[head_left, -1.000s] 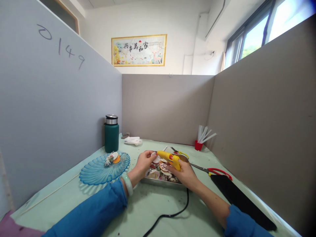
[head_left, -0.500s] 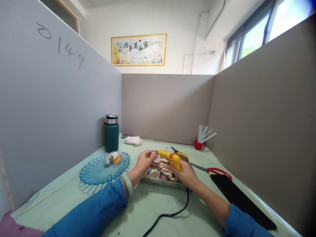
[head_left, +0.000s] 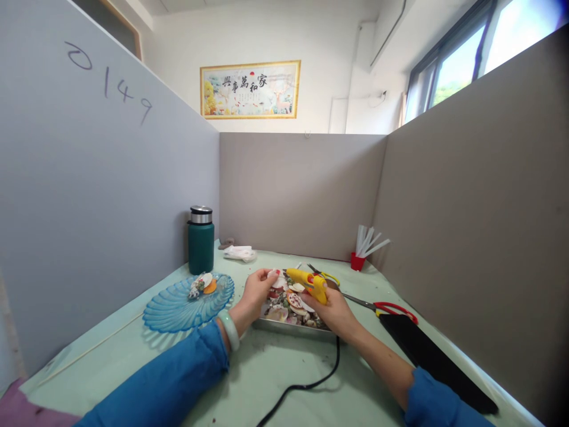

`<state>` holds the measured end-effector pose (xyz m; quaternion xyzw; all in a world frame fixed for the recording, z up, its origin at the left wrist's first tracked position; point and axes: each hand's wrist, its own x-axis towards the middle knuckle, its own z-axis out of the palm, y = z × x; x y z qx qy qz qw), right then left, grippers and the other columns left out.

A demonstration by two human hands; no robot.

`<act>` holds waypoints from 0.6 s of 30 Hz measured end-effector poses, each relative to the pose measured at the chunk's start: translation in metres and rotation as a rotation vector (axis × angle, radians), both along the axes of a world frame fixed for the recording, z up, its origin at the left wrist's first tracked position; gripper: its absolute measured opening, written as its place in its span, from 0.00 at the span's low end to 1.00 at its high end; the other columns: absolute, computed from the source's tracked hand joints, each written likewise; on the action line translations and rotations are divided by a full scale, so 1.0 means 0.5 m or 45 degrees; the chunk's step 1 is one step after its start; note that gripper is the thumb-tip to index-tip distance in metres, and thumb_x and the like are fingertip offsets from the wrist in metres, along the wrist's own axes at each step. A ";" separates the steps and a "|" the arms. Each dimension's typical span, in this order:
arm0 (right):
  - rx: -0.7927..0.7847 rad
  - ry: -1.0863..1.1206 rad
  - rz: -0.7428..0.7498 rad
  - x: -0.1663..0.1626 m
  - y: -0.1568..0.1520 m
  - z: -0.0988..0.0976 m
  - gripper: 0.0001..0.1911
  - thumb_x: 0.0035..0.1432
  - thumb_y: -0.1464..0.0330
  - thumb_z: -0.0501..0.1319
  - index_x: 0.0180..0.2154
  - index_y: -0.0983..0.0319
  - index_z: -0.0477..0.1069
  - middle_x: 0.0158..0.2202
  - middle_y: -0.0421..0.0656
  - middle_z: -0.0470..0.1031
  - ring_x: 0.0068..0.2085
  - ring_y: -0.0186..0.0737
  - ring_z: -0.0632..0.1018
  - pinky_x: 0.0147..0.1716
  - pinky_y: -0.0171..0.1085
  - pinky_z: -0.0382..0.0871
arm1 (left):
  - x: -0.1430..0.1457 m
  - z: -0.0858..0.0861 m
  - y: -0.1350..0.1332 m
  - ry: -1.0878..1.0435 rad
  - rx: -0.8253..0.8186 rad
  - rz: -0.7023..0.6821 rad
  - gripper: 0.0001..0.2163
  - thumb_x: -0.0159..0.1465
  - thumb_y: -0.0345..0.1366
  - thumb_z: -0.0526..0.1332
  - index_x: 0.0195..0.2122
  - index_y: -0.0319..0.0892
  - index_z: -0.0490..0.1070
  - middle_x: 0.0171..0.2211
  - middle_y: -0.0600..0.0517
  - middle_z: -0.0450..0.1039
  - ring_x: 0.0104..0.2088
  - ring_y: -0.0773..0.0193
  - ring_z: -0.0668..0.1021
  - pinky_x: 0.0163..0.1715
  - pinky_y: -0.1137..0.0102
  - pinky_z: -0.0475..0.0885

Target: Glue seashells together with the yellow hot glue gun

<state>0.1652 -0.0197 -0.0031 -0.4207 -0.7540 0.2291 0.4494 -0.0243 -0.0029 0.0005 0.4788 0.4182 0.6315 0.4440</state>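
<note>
My right hand (head_left: 333, 308) is wrapped round the handle of a yellow hot glue gun (head_left: 306, 281), its nozzle pointing left. Just left of the nozzle, my left hand (head_left: 258, 292) pinches a small whitish shell (head_left: 274, 274), partly hidden by the fingers. Both hands are above a metal tray (head_left: 288, 326) full of mixed shells (head_left: 296, 303). Away to the left lies a blue scalloped glass plate (head_left: 178, 308), with a small cluster of white and orange shells (head_left: 203, 286) near its back edge.
A green flask (head_left: 201, 243) and a white plastic packet (head_left: 240, 254) stand behind. A red cup (head_left: 357, 261) holds glue sticks. Red-handled scissors (head_left: 395, 309), yellow-handled pliers (head_left: 329, 276) and a black strip (head_left: 435, 362) lie right. A black cord (head_left: 306, 388) trails forward.
The glue gun has shifted slightly right, and its nozzle is now a little apart from the shell. My left hand has tilted up slightly, showing more of the thumb.
</note>
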 end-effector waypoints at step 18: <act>-0.041 0.000 0.006 -0.001 -0.002 0.000 0.21 0.49 0.54 0.58 0.32 0.66 0.72 0.25 0.41 0.70 0.27 0.35 0.67 0.26 0.32 0.60 | -0.003 -0.009 0.007 0.062 0.066 -0.011 0.15 0.50 0.44 0.64 0.32 0.37 0.67 0.29 0.51 0.69 0.26 0.66 0.74 0.18 0.75 0.69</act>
